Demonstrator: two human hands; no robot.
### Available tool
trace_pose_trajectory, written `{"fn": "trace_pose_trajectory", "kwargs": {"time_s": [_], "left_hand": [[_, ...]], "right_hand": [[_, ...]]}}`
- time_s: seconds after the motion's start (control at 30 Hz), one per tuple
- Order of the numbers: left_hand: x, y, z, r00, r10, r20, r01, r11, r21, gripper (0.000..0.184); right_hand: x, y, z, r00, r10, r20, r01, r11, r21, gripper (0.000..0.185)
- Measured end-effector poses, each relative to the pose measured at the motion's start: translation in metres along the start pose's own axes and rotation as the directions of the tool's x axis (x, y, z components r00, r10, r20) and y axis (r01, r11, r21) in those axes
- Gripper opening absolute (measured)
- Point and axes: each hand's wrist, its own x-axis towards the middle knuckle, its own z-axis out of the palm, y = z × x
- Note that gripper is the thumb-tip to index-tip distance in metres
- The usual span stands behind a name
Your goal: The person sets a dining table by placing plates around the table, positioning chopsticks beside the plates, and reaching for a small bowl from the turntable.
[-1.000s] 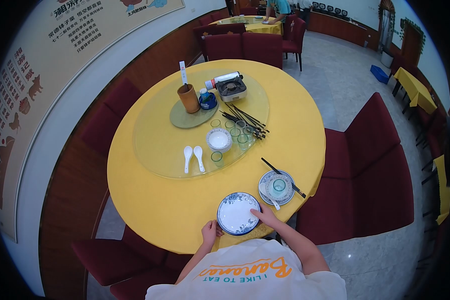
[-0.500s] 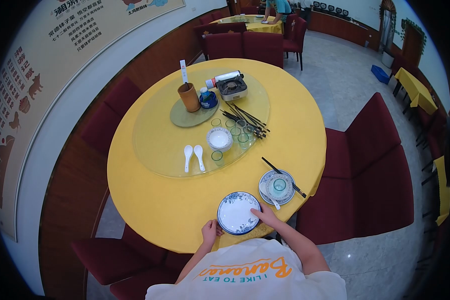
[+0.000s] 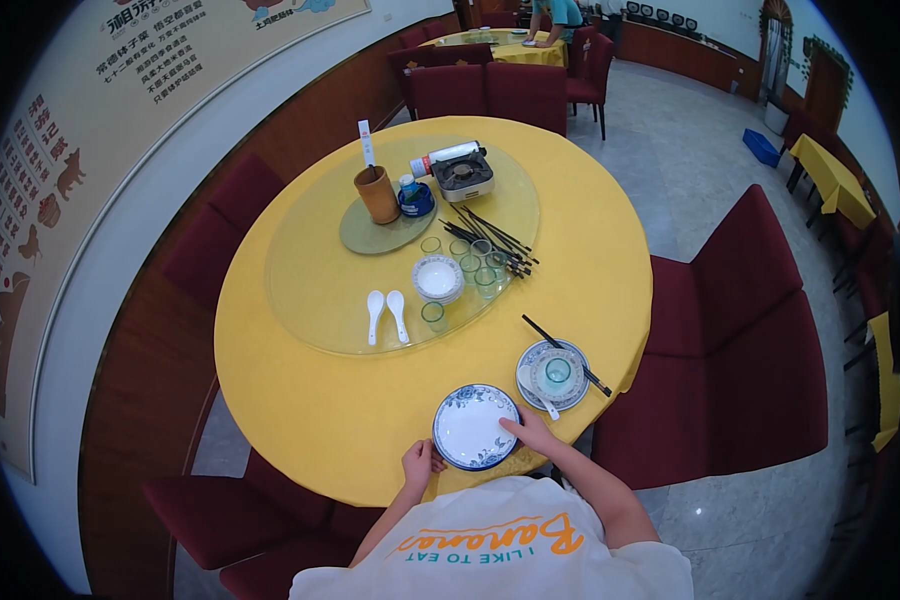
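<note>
My right hand (image 3: 531,432) grips the right rim of a white plate (image 3: 473,422) with a blue floral border, thumb on top and fingers underneath. The plate may be a stack, but I cannot tell. Close to its lower left rim is my left hand (image 3: 419,464), fingers curled in; what they hold, if anything, is hidden. Beyond my right hand, a place setting has a patterned plate (image 3: 524,398), a bowl with a small glass (image 3: 558,370) in it, a white spoon (image 3: 551,409) and black chopsticks (image 3: 596,381) lying across the side.
On the glass turntable (image 3: 320,320) are two white spoons (image 3: 397,315), stacked bowls (image 3: 438,277), several glasses, loose chopsticks (image 3: 485,235), a wooden holder (image 3: 377,195) and a portable stove (image 3: 464,178). Red chairs (image 3: 710,380) surround the yellow-covered table (image 3: 300,420). A person (image 3: 558,22) leans over another table behind.
</note>
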Motion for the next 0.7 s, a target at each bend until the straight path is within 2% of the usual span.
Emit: {"fn": "trace_pose_trajectory", "kwargs": {"time_s": [0.3, 0.4, 0.5, 0.7], "left_hand": [[-0.001, 0.001, 0.000, 1.000, -0.005, -0.007, 0.005, 1.000, 0.006, 0.031], [0.000, 0.000, 0.000, 1.000, -0.007, -0.011, 0.007, 1.000, 0.011, 0.031], [0.002, -0.004, -0.001, 1.000, 0.001, -0.007, -0.001, 1.000, 0.011, 0.031], [0.001, -0.001, 0.000, 1.000, -0.004, -0.009, 0.005, 1.000, 0.022, 0.031]], "right_hand": [[-0.001, -0.002, -0.001, 1.000, 0.006, 0.005, -0.006, 1.000, 0.010, 0.057], [0.004, 0.009, 0.002, 0.996, -0.083, -0.018, 0.083, 0.997, -0.006, 0.052], [0.000, 0.000, -0.001, 1.000, -0.009, -0.001, 0.009, 1.000, 0.013, 0.057], [0.001, 0.001, -0.001, 1.000, 0.009, 0.000, -0.009, 1.000, -0.012, 0.056]]}}
